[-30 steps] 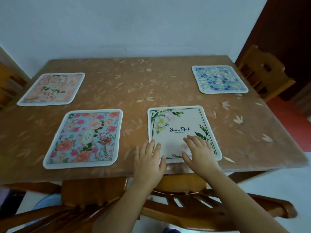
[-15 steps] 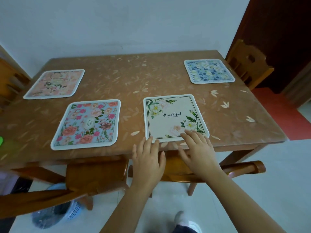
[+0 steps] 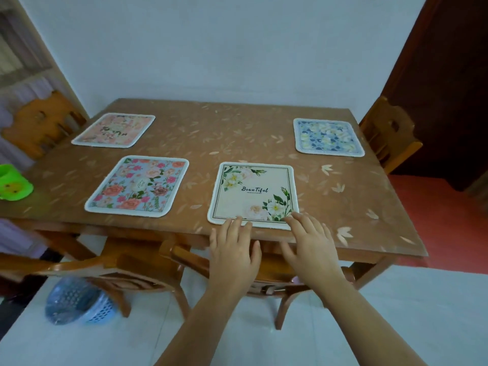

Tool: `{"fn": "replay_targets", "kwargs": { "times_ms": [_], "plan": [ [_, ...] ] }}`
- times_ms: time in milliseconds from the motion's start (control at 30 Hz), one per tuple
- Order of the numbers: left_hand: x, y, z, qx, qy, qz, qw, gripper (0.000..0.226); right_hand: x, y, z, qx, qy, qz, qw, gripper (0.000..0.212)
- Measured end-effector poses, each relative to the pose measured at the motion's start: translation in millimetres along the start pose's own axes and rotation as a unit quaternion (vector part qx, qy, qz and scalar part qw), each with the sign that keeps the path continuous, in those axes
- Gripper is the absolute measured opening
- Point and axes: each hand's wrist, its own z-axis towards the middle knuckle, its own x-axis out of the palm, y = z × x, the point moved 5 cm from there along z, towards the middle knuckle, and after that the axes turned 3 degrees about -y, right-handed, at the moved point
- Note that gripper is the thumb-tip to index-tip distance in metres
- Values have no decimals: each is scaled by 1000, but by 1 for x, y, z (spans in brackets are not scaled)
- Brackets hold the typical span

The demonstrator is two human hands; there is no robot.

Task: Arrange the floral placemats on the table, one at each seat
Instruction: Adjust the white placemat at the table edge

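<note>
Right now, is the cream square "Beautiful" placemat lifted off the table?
No, the cream placemat lies flat on the table, fingertips at its edge.

I find open tabletop [image 3: 224, 133] across the far middle, between the pink placemat [image 3: 113, 130] and blue placemat [image 3: 328, 137]. A green cup [image 3: 14, 183] blocks the left edge; chair backs [image 3: 182, 256] crowd the near side.
</note>
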Motion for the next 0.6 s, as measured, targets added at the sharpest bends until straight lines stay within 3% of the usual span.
{"fn": "replay_targets", "kwargs": {
  "times_ms": [367,600],
  "plan": [
    [-9,-29,-21,-18,-23,23,999,36,-16,-13,-16,-27,8,21,999,45],
    [5,-39,-10,57,-6,14,998,35,-27,-28,-28,33,-42,3,999,43]
  ]
}}
